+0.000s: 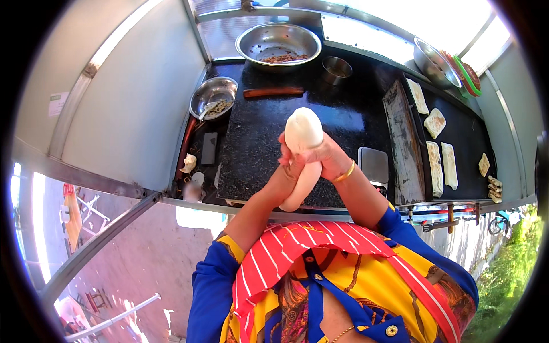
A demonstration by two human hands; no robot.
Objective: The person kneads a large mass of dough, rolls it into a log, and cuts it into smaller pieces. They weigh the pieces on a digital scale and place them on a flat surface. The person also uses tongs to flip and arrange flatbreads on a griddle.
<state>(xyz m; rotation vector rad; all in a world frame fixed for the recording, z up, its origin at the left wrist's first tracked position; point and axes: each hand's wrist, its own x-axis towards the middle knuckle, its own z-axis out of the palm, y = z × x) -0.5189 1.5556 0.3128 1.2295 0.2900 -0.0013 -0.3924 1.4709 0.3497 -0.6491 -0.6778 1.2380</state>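
A long, smooth roll of pale dough (303,128) is squeezed between both hands, its rounded end pointing away from me and its tail hanging towards my apron. My left hand (291,160) grips it around the middle from the left. From the right, my right hand (328,156), with a gold bangle at the wrist, closes on the same part. Both hands are above the speckled black stone worktop (257,145). Some fingers are hidden behind the dough.
A steel basin with reddish filling (279,37) and a small round tin (336,70) stand at the back, a wooden rolling pin (273,92) before them. Left is a bowl with a spoon (213,97); right are a scale (373,165) and a black griddle (467,137) bearing several flatbreads.
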